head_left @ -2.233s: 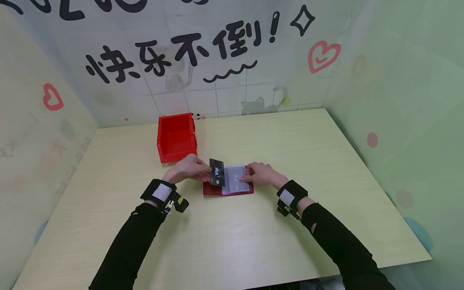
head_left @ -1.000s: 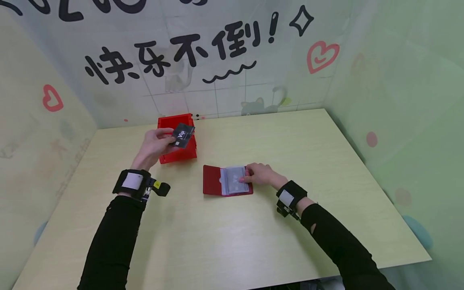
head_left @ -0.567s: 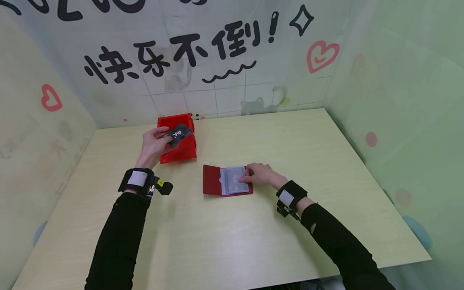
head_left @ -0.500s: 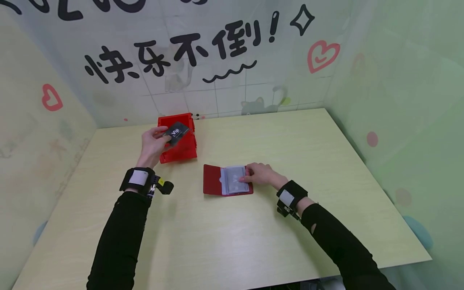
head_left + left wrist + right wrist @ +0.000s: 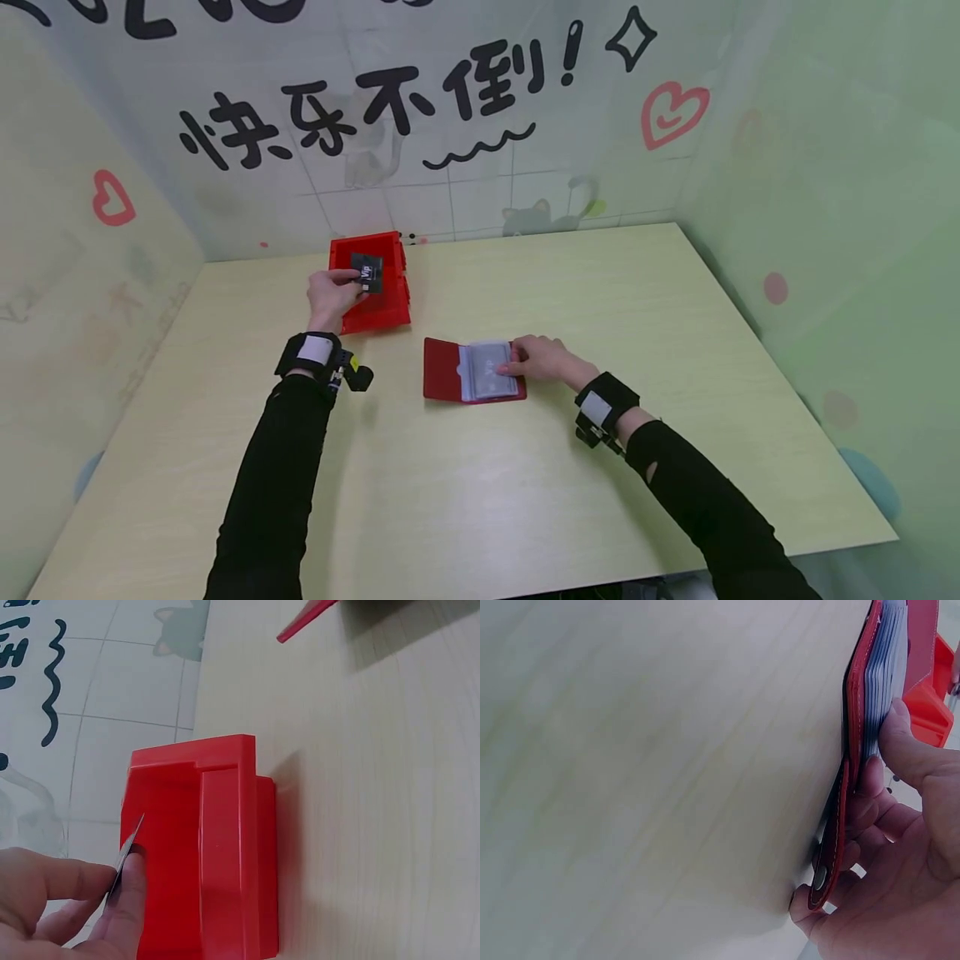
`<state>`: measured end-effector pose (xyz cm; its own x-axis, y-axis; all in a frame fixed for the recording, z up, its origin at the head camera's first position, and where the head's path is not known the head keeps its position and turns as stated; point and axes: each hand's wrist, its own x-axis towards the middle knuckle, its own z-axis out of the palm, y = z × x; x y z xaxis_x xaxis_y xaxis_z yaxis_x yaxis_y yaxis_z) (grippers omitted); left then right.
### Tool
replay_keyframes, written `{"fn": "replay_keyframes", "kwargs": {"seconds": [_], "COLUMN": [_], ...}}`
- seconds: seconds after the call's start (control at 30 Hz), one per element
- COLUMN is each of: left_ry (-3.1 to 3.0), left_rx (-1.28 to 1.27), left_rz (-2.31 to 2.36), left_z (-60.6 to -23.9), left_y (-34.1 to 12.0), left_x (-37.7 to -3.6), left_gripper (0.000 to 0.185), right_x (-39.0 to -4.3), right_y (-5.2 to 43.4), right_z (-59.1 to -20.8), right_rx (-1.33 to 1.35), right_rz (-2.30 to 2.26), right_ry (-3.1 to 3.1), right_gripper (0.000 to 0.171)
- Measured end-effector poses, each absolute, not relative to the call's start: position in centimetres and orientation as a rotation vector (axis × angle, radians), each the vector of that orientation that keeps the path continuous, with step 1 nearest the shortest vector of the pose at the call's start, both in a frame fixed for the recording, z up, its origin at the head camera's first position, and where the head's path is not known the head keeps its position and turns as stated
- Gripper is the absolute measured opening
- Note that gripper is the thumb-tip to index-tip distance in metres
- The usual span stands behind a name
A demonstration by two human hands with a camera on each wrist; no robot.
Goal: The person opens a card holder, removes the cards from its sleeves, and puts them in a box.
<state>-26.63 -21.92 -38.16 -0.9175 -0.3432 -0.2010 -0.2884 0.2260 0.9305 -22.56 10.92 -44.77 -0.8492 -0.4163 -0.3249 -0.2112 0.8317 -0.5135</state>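
Note:
A black card marked "Vip" (image 5: 369,273) is pinched between the thumb and fingers of my left hand (image 5: 333,296), over the red plastic bin (image 5: 382,312). In the left wrist view the card (image 5: 125,859) shows edge-on above the bin's hollow. A red card holder (image 5: 441,371) lies open on the table, its clear plastic sleeves (image 5: 486,372) spread out. My right hand (image 5: 546,360) grips the holder's right side. In the right wrist view its thumb presses on the stack of sleeves (image 5: 883,675), and the fingers curl by the snap strap (image 5: 831,855).
The pale wooden table (image 5: 480,492) carries the bin at the back left and the holder near its middle. A printed back wall (image 5: 465,200) stands behind it, and a green wall (image 5: 817,250) borders the right side.
The left hand carried the card from beside the holder to the bin at the back left. Lately the card turned more upright and shifted slightly right. The right hand stayed on the holder.

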Motion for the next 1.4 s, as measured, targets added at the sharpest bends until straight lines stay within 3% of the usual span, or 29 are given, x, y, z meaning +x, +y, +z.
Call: {"fn": "replay_keyframes", "kwargs": {"seconds": [0.43, 0.67, 0.8, 1.0, 1.4], "left_ry": [-2.942, -3.155, -3.305, -3.416, -3.128], "left_rx": [0.307, 0.154, 0.083, 0.135, 0.011], "left_rz": [-1.252, -0.996, -0.808, -0.853, -1.011], "left_z": [-40.6, -41.3, -41.1, -40.8, -41.0], "left_y": [-20.6, -20.5, -20.5, -20.3, -20.2], "left_x": [-28.0, -27.9, -27.7, -27.3, -26.4], "left_gripper": [0.044, 0.03, 0.041, 0.058, 0.044], "right_x": [-22.5, -22.4, -22.4, -22.4, -22.5], "right_y": [11.1, 11.0, 11.0, 11.0, 11.1], "right_z": [-44.6, -44.6, -44.6, -44.6, -44.8], "right_rx": [-0.456, -0.445, -0.445, -0.444, -0.458], "right_rz": [-0.662, -0.658, -0.644, -0.633, -0.647], "right_ry": [2.579, 2.581, 2.582, 2.58, 2.58], "right_gripper": [0.036, 0.036, 0.036, 0.036, 0.035]}}
